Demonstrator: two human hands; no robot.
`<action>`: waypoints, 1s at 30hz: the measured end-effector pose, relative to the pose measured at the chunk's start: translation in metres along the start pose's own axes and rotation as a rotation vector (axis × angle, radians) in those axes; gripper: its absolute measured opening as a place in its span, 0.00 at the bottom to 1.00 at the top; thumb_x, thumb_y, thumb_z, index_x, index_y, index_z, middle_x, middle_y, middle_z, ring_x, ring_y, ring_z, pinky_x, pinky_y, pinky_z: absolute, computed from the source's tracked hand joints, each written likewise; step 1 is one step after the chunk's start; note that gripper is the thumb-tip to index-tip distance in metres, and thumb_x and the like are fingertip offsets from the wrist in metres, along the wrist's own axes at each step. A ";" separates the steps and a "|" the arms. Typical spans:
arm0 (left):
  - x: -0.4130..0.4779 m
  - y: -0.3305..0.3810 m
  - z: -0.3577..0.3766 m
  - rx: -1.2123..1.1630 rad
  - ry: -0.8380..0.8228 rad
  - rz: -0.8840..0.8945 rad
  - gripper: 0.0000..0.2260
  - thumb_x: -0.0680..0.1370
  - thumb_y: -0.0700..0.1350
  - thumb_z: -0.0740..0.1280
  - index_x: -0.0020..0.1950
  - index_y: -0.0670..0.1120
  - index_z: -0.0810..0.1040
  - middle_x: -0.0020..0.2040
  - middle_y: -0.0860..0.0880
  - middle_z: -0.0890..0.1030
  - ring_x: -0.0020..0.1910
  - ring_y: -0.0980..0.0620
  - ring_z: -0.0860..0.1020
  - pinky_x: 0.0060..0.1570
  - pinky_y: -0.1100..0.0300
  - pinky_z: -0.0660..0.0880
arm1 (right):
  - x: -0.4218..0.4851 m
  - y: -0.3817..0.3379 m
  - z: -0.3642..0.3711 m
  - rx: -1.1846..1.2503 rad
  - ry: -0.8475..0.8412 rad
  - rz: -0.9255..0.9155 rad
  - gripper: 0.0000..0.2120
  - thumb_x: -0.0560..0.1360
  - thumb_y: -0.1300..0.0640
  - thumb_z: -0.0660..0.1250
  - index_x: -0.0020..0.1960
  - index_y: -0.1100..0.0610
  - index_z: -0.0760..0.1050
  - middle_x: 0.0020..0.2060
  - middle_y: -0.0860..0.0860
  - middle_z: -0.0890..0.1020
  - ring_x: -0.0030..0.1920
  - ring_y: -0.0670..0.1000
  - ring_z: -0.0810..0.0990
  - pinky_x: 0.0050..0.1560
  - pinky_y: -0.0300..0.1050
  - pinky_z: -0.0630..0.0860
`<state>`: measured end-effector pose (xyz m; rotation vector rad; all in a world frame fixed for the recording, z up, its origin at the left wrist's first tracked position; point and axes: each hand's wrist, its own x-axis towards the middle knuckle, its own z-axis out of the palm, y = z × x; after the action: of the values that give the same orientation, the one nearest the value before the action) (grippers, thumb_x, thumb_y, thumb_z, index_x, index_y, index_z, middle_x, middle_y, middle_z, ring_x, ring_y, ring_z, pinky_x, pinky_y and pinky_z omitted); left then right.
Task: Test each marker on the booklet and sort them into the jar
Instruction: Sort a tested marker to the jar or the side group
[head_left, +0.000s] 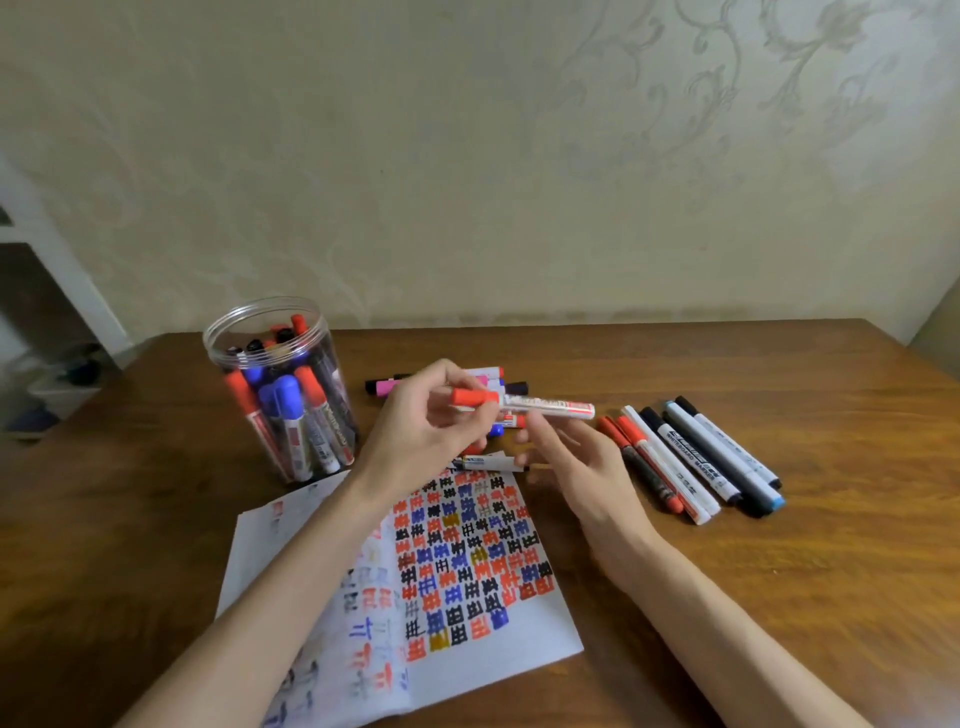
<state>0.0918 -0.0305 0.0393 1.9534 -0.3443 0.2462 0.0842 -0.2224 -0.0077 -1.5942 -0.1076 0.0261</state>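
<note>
The left hand's (421, 431) fingers (441, 371) curl round the red cap (472, 397) of a red marker (540, 406) and pinch it, thumb below and forefinger arched over the top. The marker is held level in the air, its white printed barrel pointing toward the right.

The right hand (576, 457) lies just under that barrel with its fingers (540, 436) loosely spread and holding nothing. Whether a fingertip touches the barrel I cannot tell.

The marker looks light and stiff, a smooth plastic tube that could slip or roll in a slack grip. It is probably not fragile, though the tip would suffer if pressed hard. The barrel's middle seems the sound place to hold. The cap should stand a firm pull, and I would expect it to come off with a snap.

Directly below the hands lies the open booklet (519, 639), its right page crowded with red, blue and black test marks. Behind the hands sits a small heap of markers (488, 375). To the left stands the clear jar (210, 343), already well filled. A row of markers (696, 457) lies on the wooden surface (779, 571) to the right.
</note>
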 end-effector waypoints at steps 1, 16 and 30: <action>-0.010 0.000 -0.003 -0.006 -0.040 -0.032 0.06 0.79 0.44 0.74 0.53 0.45 0.80 0.41 0.51 0.86 0.41 0.51 0.86 0.48 0.60 0.81 | -0.003 -0.002 0.002 0.075 -0.006 0.019 0.21 0.76 0.35 0.69 0.57 0.50 0.84 0.49 0.50 0.88 0.52 0.50 0.87 0.63 0.57 0.82; -0.059 -0.022 -0.017 0.177 -0.302 -0.064 0.14 0.86 0.51 0.61 0.43 0.49 0.77 0.36 0.52 0.76 0.36 0.56 0.74 0.39 0.62 0.71 | -0.023 -0.017 0.015 -0.129 -0.140 -0.212 0.09 0.82 0.53 0.69 0.44 0.52 0.82 0.38 0.43 0.87 0.39 0.44 0.86 0.41 0.35 0.79; -0.061 -0.026 -0.047 -0.253 -0.534 -0.313 0.15 0.84 0.50 0.61 0.53 0.40 0.82 0.34 0.50 0.68 0.32 0.54 0.67 0.32 0.66 0.67 | -0.023 -0.029 -0.009 -0.092 -0.171 -0.347 0.09 0.83 0.57 0.66 0.46 0.56 0.81 0.42 0.51 0.87 0.43 0.54 0.85 0.47 0.45 0.81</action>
<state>0.0431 0.0302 0.0150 1.7660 -0.3840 -0.5090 0.0608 -0.2325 0.0199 -1.6444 -0.5232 -0.1140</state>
